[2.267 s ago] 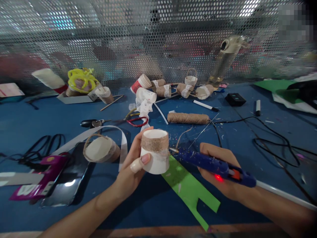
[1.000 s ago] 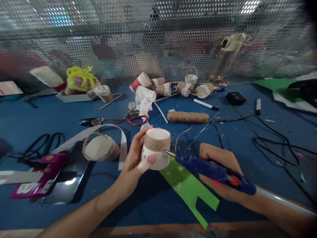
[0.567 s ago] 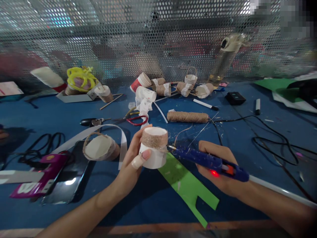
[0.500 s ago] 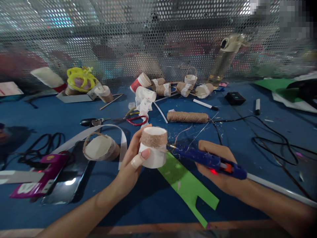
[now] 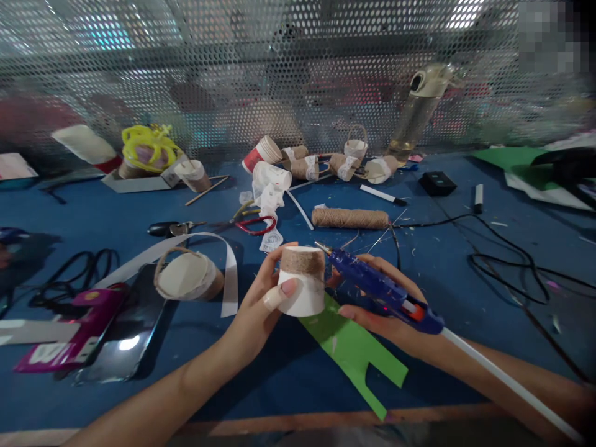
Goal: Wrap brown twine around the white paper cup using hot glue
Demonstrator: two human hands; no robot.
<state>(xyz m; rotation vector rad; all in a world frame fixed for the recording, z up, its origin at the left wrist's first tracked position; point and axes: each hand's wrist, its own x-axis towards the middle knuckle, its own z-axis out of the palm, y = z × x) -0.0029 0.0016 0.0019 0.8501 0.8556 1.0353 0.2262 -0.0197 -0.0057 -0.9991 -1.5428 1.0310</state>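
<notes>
Upright in my left hand [image 5: 265, 298] is a white paper cup [image 5: 302, 295], its upper part wound with brown twine [image 5: 302, 261]. My thumb presses the near side of the cup while the fingers wrap behind it. My right hand [image 5: 386, 298] holds a blue hot glue gun [image 5: 382, 285] with a white glue stick [image 5: 503, 379] sticking out of its back end. The gun's metal tip is just above and right of the cup's rim. Below the cup lies a green paper strip [image 5: 354, 354]. A twine roll [image 5: 350, 218] rests beyond my hands.
At left are a small twine-handled basket [image 5: 189, 277], a phone [image 5: 125, 338] and a purple packet [image 5: 77, 332]. Red-handled scissors [image 5: 255, 225] and several small baskets [image 5: 344, 166] lie farther back, near a water bottle [image 5: 419, 105]. A black cable [image 5: 507, 273] loops at right.
The cup has moved slightly right and turned. The glue gun's tip has lifted from the twine's lower edge to above the rim, and my right fingers have come closer to the cup.
</notes>
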